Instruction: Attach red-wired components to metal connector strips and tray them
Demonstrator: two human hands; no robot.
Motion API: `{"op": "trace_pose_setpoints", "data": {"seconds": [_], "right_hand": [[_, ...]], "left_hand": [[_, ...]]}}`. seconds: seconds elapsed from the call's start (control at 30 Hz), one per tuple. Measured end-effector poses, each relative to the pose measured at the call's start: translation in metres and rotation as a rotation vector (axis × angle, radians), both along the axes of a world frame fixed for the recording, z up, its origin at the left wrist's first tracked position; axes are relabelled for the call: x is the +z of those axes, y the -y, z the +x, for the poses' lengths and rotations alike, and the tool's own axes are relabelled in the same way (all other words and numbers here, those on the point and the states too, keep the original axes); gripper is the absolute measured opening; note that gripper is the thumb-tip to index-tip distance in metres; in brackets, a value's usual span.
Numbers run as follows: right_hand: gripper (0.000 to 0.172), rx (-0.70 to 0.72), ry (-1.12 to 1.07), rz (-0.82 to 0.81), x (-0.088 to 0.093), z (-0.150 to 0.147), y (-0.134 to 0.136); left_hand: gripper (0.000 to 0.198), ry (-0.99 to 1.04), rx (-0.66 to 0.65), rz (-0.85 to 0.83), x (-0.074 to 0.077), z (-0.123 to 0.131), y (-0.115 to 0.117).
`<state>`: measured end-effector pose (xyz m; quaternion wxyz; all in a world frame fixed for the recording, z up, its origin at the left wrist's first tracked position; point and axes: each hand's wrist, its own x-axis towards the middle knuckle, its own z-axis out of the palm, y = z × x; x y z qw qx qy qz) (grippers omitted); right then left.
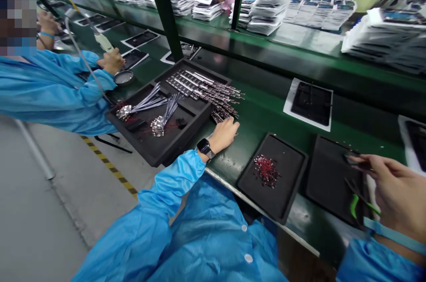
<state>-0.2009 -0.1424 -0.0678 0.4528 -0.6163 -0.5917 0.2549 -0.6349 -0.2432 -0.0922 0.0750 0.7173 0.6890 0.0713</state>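
Just beyond the left grip (223, 136) lie slim component strips (206, 89).

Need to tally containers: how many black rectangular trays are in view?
3: the large compartmented tray by the left hand, small tray holding red pieces, and the rightmost tray by the right hand. Others may be hidden.

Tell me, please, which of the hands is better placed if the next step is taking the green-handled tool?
Probably the right hand: it is close to the green-handled tool, though it pinches a small dark piece. The left hand is farther away, near the large divided tray.
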Motion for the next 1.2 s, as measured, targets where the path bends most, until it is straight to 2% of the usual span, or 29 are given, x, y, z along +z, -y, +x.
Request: {"op": "trace_pose_setpoints", "data": {"seconds": [0.07,0.13,0.23,0.37,0.43,0.47,0.53,0.6,0.67,0.77,0.87,0.97,1.03,1.13,1.2], "right_hand": [[0.022,0.054,-0.208,0.002,0.001,-0.025,0.009],[0.029,0.103,-0.313,-0.051,0.002,-0.050,0.015],[0.028,0.212,-0.382,-0.142,0.000,-0.078,0.021],[0.023,0.370,-0.430,-0.246,-0.009,-0.098,0.026],[0.022,0.411,-0.411,-0.274,-0.015,-0.102,0.029],[0.023,0.420,-0.388,-0.285,-0.017,-0.103,0.030],[0.025,0.440,-0.332,-0.316,-0.021,-0.105,0.033],[0.026,0.463,-0.291,-0.342,-0.023,-0.105,0.036],[0.025,0.490,-0.298,-0.343,-0.024,-0.105,0.038],[0.023,0.507,-0.360,-0.319,-0.027,-0.103,0.040],[0.023,0.461,-0.356,-0.313,-0.029,-0.100,0.040],[0.024,0.440,-0.345,-0.347,-0.031,-0.100,0.041],[0.025,0.448,-0.355,-0.372,-0.031,-0.103,0.042],[0.026,0.457,-0.343,-0.368,-0.030,-0.109,0.045],[0.028,0.486,-0.311,-0.344,-0.028,-0.113,0.047]], "left_hand": [[0.023,0.008,-0.032,-0.001,0.008,-0.001,0.000],[0.022,0.056,-0.061,0.010,0.021,-0.001,0.003],[0.019,0.218,-0.073,0.152,0.052,-0.003,0.016],[0.010,0.593,-0.006,0.461,0.104,-0.008,0.035],[0.006,0.868,0.091,0.578,0.117,-0.003,0.032],[0.009,1.019,0.137,0.614,0.117,0.004,0.026],[0.021,1.317,0.203,0.599,0.103,0.027,0.008],[0.029,1.575,0.254,0.463,0.076,0.057,-0.009],[0.034,1.762,0.336,0.283,0.045,0.084,-0.013],[0.037,1.840,0.504,0.183,0.009,0.096,0.013],[0.039,1.728,0.715,0.236,-0.014,0.071,0.057],[0.038,1.608,0.894,0.344,-0.027,0.032,0.090],[0.038,1.568,0.956,0.441,-0.032,0.011,0.099],[0.040,1.557,0.981,0.531,-0.027,0.000,0.099],[0.041,1.576,0.916,0.539,-0.016,0.004,0.094]]}}
